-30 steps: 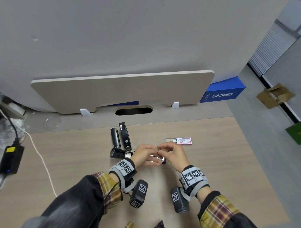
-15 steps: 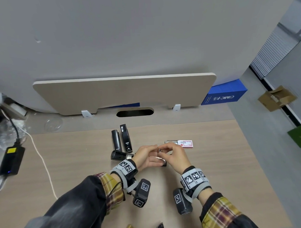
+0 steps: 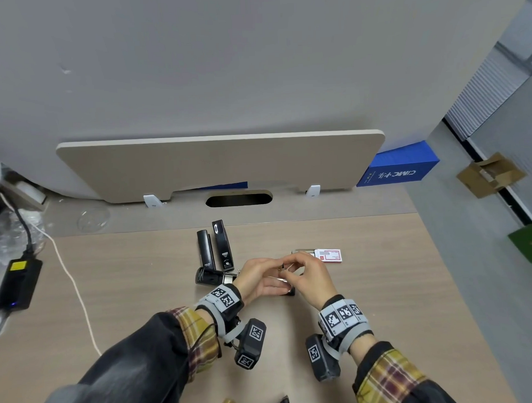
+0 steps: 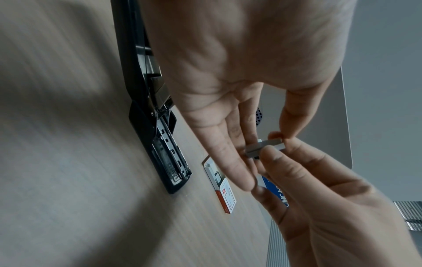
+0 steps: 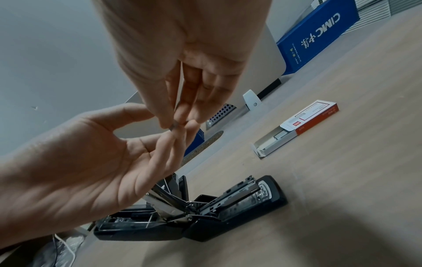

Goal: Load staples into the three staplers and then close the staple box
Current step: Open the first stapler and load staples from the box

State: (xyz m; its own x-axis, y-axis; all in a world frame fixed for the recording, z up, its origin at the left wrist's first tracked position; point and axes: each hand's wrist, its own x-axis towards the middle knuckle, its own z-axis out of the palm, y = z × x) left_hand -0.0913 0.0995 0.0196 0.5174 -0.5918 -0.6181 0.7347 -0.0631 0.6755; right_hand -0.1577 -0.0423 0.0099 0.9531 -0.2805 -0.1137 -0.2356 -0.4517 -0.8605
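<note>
Both hands [image 4: 262, 140] pinch staple strip [image 4: 266, 147] above opened stapler [image 5: 189, 207].

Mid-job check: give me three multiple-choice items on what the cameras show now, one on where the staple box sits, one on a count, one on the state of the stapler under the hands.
1. Where does the staple box lie?
A. On the desk beyond the right hand
B. Inside the opened stapler
C. On the floor by the cardboard box

2. How many closed staplers lie side by side beyond the left hand?
A. None
B. Two
C. Four

3. What state is the stapler under the hands in?
A. Shut flat
C. Standing on end
B. Hinged open, its metal channel exposed

Answers:
1 A: the head view shows the red and white box on the desk just past the right hand, its tray slid out.
2 B: two black staplers lie parallel there.
3 B: the right wrist view shows it splayed open, while both hands pinch a staple strip above it.
</note>
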